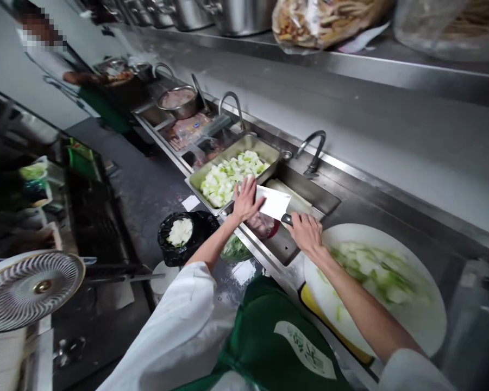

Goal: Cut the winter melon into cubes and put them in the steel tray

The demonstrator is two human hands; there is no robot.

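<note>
My right hand (305,232) grips the dark handle of a cleaver (274,202), whose broad pale blade points left over the sink edge. Close to the blade's far end is my left hand (245,202), thumb apart from the fingers; its fingertips are at the near rim of a metal tray (268,150). Cut pale-green vegetable pieces (232,176) fill much of that tray. More green and white pieces (383,271), blurred, lie on a round white cutting board (426,326) to the right, partly behind my right forearm.
Under my hands is a sink (283,250) with a faucet (315,155). A black-lined bin (173,252) stands on the floor. A metal bowl (185,108) of meat sits farther along the counter. A fan (32,290) is at left; another person (106,108) stands at the far end.
</note>
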